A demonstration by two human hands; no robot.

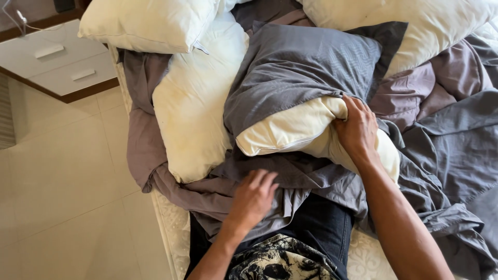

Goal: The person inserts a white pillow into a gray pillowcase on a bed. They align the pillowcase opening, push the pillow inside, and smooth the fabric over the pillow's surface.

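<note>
The cream pillow (pixel 295 127) is partly inside the grey pillowcase (pixel 301 67); by the look of it roughly the upper half is covered, while the lower end bulges out bare from the case's open mouth, so the covering seems about midway, with the exposed end and the straightening of the case left to do; whether the pillow is going in or coming out cannot be told from this view. The pillow lies on the bed, on rumpled grey sheets (pixel 456 150), in front of the person's knees; its long axis runs diagonally, from lower left to upper right; the open mouth of the case faces the person and the closed end points away toward the head of the bed. The right hand (pixel 357 129) is clenched on the edge of the pillowcase where it meets the bare pillow; the left hand (pixel 252 197) rests with fingers spread and released on the mauve sheet (pixel 150 150), grasping nothing visible. Three bare cream pillows lie about it: one just left (pixel 194 98), one at upper left (pixel 148 23), one at upper right (pixel 415 26); a white bedside drawer unit (pixel 57 59) stands on the tiled floor (pixel 62 197).
</note>
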